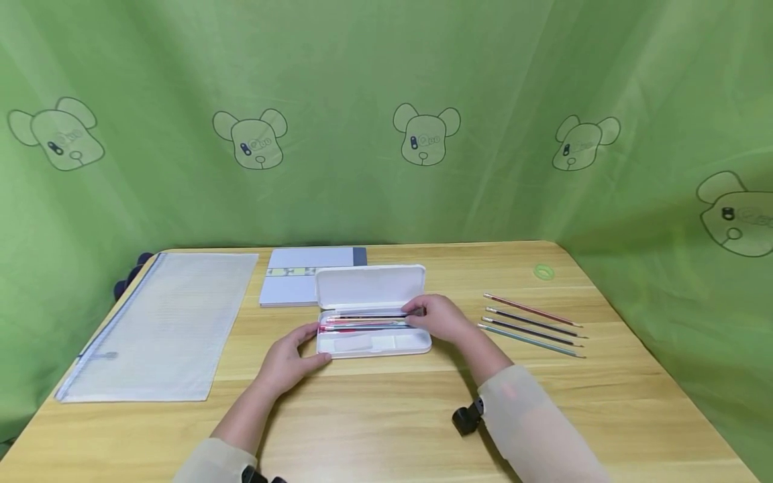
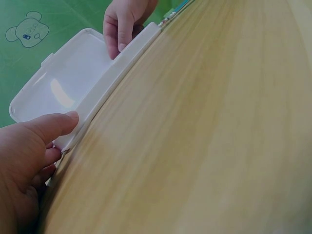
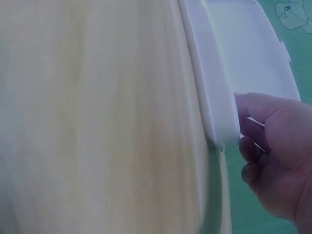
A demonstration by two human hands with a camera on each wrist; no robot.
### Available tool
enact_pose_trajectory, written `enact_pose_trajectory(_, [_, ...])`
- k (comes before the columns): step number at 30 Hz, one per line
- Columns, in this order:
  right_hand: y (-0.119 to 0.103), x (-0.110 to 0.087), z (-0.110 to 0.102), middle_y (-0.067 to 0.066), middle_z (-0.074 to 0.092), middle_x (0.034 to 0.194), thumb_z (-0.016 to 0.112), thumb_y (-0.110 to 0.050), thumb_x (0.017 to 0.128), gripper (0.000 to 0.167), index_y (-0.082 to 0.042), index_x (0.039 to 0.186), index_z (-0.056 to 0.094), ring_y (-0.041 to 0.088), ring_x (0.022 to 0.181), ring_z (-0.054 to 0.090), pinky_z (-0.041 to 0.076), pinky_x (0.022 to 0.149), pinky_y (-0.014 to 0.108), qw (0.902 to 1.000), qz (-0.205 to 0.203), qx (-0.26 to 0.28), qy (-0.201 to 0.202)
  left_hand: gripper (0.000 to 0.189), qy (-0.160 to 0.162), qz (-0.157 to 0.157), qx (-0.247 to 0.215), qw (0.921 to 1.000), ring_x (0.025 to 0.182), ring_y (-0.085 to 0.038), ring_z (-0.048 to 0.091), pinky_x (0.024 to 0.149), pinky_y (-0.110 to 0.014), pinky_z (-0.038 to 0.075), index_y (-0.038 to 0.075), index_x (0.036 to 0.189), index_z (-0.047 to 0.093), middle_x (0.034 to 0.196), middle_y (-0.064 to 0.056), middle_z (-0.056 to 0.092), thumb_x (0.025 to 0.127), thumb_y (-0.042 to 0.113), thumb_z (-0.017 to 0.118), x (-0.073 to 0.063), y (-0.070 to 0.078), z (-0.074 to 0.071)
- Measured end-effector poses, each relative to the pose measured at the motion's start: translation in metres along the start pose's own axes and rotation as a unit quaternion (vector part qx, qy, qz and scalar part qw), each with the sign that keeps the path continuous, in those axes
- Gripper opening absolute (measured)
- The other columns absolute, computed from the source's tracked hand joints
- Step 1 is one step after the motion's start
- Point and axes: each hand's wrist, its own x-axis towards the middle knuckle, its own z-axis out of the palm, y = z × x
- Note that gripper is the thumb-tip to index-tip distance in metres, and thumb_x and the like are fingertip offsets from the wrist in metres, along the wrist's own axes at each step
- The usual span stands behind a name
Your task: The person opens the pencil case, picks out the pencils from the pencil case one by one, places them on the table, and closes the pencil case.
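An open white pencil case [image 1: 406,343] stands mid-table, its lid [image 1: 370,287] tipped up at the back. Several pencils [image 1: 362,327] lie lengthwise inside, above a pale eraser-like block [image 1: 353,343]. My left hand [image 1: 286,359] grips the case's left end; in the left wrist view its thumb [image 2: 56,126] lies over the front wall. At the right end, my right hand [image 1: 443,318] reaches into the case and pinches the right end of a dark pencil [image 1: 368,316] between thumb and fingers. The right wrist view hides those fingertips behind the case wall [image 3: 212,83].
Right of the case, several pencils [image 1: 531,310] lie roughly side by side. A small green ring [image 1: 543,272] is at the back right. Behind the case lies a pale notebook [image 1: 286,288], and a translucent zip pouch [image 1: 160,329] covers the table's left side. Green curtain [image 1: 338,201] surrounds the table.
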Motion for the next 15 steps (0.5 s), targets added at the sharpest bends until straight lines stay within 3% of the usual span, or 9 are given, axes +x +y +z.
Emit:
enact_pose_trajectory(4, [-0.004, 0.001, 0.003, 0.010, 0.072, 0.114, 0.068, -0.017, 0.090, 0.023, -0.010, 0.111, 0.074, 0.026, 0.111, 0.063, 0.048, 0.104, 0.047, 0.9998, 0.008, -0.019, -0.007, 0.069, 0.000, -0.003, -0.006, 1.0000, 0.142, -0.035, 0.039, 0.120, -0.052, 0.029, 0.009, 0.141, 0.051, 0.145, -0.011, 0.053, 0.081, 0.030, 0.078, 0.000, 0.001, -0.001])
enact_pose_trajectory(15, [-0.021, 0.003, 0.010, 0.007, 0.074, 0.111, 0.067, -0.013, 0.091, 0.019, -0.012, 0.108, 0.076, 0.026, 0.109, 0.066, 0.051, 0.101, 0.044, 0.9917, 0.030, -0.124, 0.012, 0.068, -0.005, -0.008, -0.003, 1.0000, 0.142, -0.035, 0.039, 0.120, -0.052, 0.029, 0.010, 0.142, 0.051, 0.145, -0.011, 0.053, 0.082, 0.031, 0.078, 0.000, 0.001, -0.001])
